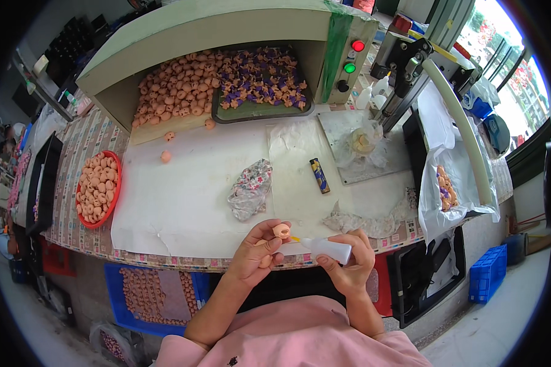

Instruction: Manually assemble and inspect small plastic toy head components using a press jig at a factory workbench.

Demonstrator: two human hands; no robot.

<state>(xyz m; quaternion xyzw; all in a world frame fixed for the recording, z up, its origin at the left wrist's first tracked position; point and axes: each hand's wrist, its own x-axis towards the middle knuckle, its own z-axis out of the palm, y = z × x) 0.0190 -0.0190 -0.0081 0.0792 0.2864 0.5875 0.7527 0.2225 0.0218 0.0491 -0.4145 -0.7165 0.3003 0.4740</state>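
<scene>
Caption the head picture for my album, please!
Left hand holds peach pieces; right hand points a white bottle at one.

Tbl w/ ppr, red bowl

Desk: left edge, one red basket; far edge, one dark tray, one heap of peach balls, three strays before it; right of centre, one blue-and-yellow tube; above near edge, one white bottle.

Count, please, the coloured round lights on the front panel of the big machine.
2: the red light and, just below it, the green light. Both show fully.
</scene>
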